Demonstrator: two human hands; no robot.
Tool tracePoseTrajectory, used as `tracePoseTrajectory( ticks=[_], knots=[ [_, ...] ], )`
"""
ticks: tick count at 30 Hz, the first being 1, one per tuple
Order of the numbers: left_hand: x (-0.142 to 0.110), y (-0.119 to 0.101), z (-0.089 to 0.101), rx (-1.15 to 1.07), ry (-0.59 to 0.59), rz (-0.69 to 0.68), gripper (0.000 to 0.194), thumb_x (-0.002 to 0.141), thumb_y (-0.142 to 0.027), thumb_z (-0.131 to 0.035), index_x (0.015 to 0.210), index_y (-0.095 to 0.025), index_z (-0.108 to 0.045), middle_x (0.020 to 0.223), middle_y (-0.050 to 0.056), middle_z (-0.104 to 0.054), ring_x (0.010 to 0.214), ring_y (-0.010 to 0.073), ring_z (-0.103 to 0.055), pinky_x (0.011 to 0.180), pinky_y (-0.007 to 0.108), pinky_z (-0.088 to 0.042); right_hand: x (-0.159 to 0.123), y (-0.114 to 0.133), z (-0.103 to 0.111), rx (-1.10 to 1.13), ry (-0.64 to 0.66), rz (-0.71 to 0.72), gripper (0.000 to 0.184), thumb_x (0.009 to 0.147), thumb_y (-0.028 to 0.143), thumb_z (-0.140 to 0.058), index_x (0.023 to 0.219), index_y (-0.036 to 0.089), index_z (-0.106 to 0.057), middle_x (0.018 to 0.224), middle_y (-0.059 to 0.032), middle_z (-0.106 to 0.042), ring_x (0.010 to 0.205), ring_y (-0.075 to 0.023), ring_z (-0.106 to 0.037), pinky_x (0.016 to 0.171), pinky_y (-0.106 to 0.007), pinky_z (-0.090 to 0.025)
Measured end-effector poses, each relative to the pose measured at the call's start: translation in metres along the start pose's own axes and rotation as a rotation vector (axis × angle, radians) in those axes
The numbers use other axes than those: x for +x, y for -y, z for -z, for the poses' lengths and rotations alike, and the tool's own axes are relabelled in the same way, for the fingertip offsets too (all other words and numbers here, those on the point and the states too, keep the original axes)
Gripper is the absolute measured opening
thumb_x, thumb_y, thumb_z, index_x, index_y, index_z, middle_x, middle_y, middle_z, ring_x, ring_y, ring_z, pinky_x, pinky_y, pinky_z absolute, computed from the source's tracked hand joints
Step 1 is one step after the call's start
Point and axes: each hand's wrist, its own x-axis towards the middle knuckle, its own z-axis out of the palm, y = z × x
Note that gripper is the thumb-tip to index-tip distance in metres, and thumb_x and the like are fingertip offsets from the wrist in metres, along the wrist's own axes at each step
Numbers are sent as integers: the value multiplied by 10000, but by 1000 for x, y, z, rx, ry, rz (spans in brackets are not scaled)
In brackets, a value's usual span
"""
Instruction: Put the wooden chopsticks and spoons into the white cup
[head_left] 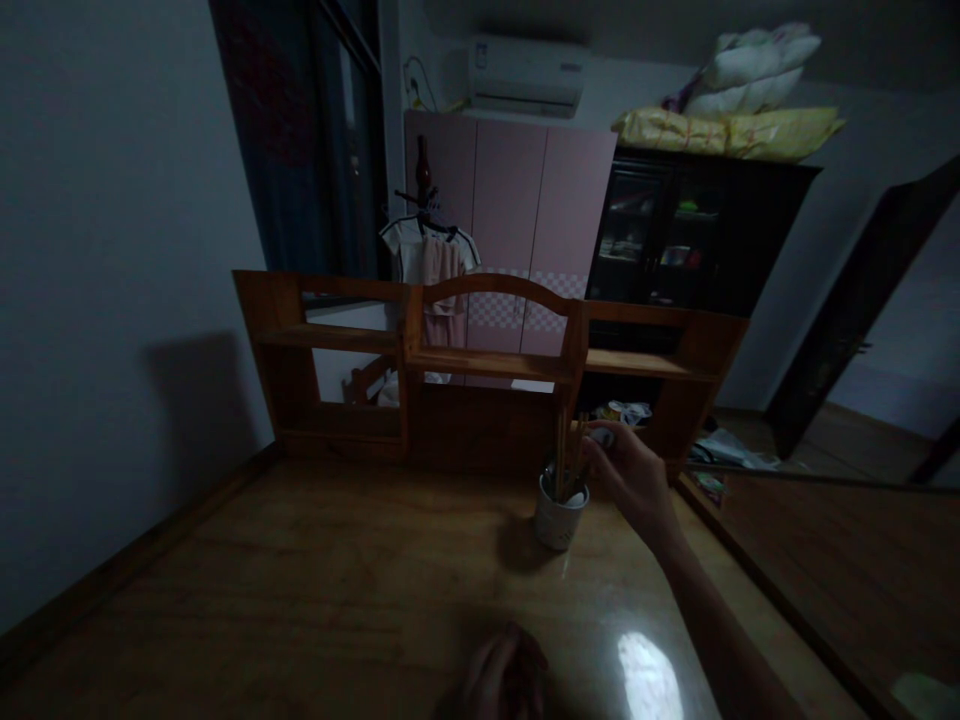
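The right hand (634,475) is right of the frame's center, its fingers clamped on a small white object (602,436) whose exact form is too dim to make out. Just left of and below it, a pale cup (555,528) stands upright on the wooden tabletop (360,540), with thin sticks (561,460) rising from it and a whitish piece (576,500) at its rim. The left hand (502,675) is at the bottom center, over the tabletop, its fingers curled; whether they close on anything I cannot tell. A low wooden shelf unit (487,365) spans the middle of the frame behind the cup. Beyond it, a pink wardrobe (510,200) fills the upper center, with a dark cabinet (697,240) at upper right.
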Motion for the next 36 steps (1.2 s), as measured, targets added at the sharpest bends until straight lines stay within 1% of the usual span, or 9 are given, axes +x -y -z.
tracePoseTrajectory(
  ticks=[4, 7, 9, 12, 16, 26, 29, 33, 36],
  knots=[
    [8, 9, 3, -9, 4, 48, 378, 615, -497, -763, 719, -149, -658, 539, 23, -653, 411, 102, -523, 437, 203, -353, -2, -1, -12, -55, 85, 18, 256, 906, 375, -538, 1073, 192, -603, 753, -9, -646, 620, -144, -605, 559, -220, -454],
    [13, 13, 3, -5, 4, 78, 442, 584, -559, -764, 663, -143, -637, 472, 6, -613, 383, 85, -492, 413, 180, -307, -4, -6, -21, -71, 107, 24, 246, 910, 365, -523, 1076, 199, -596, 754, -8, -654, 606, -146, -609, 549, -221, -451],
    [16, 15, 3, 1, 44, 73, 491, 576, -607, -750, 640, -136, -629, 408, -8, -565, 354, 74, -456, 390, 169, -256, -6, -9, -27, -98, 108, 41, 232, 909, 355, -522, 1069, 203, -594, 759, -9, -658, 599, -149, -611, 558, -228, -451],
    [18, 17, 3, 12, 96, 69, 530, 594, -657, -715, 651, -137, -632, 378, -18, -533, 341, 74, -435, 376, 168, -213, -10, -13, -35, -127, 127, 61, 218, 919, 331, -507, 1081, 206, -583, 800, -20, -671, 647, -162, -636, 592, -237, -462],
    [18, 18, 2, 37, 69, 49, 554, 605, -687, -684, 640, -138, -625, 382, -17, -530, 340, 66, -421, 382, 164, -191, -17, -16, -45, -135, 173, 93, 226, 928, 296, -487, 1117, 205, -571, 832, -33, -682, 688, -172, -652, 615, -243, -469],
    [13, 12, 2, 99, 132, 39, 538, 702, -681, -603, 652, -145, -633, 404, -19, -526, 368, 67, -398, 410, 181, -190, -28, -24, -59, -178, 261, 140, 199, 925, 242, -489, 1110, 220, -559, 923, -52, -697, 800, -195, -684, 683, -266, -491],
    [14, 12, 3, 109, 134, 26, 534, 700, -679, -604, 653, -148, -630, 404, -22, -519, 367, 68, -397, 410, 185, -191, -31, -26, -62, -202, 288, 154, 197, 933, 218, -473, 1111, 214, -556, 951, -64, -694, 834, -201, -680, 717, -280, -497],
    [14, 11, 3, 103, 151, 64, 510, 684, -657, -631, 665, -147, -634, 405, -25, -516, 368, 70, -392, 412, 183, -203, -35, -29, -66, -230, 317, 165, 205, 947, 206, -448, 1126, 204, -546, 1013, -83, -688, 897, -207, -672, 758, -289, -500],
    [14, 10, 3, 79, 153, 71, 497, 670, -643, -653, 664, -146, -629, 416, -21, -528, 380, 73, -420, 417, 177, -214, -36, -31, -65, -279, 322, 156, 218, 944, 200, -450, 1138, 205, -548, 1035, -85, -680, 883, -197, -669, 764, -283, -499]
  ],
)
